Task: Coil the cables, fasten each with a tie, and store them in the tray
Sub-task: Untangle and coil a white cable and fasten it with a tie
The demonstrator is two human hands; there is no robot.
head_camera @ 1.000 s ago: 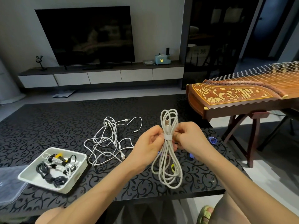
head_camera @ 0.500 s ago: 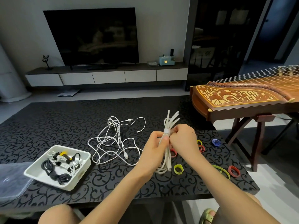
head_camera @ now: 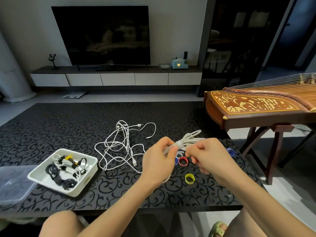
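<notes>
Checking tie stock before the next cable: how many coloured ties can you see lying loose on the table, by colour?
Yellow tie: 1
Red tie: 1
Blue tie: 2
Total: 4 visible; the right hand may hide others.

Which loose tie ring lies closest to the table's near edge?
The yellow tie; the red tie and the others lie farther back.

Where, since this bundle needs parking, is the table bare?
Bare: the far table behind the loose cable, and the front strip between tray and left forearm. Crowded: round the coloured ties under the coiled cable, and the tray itself.
</notes>
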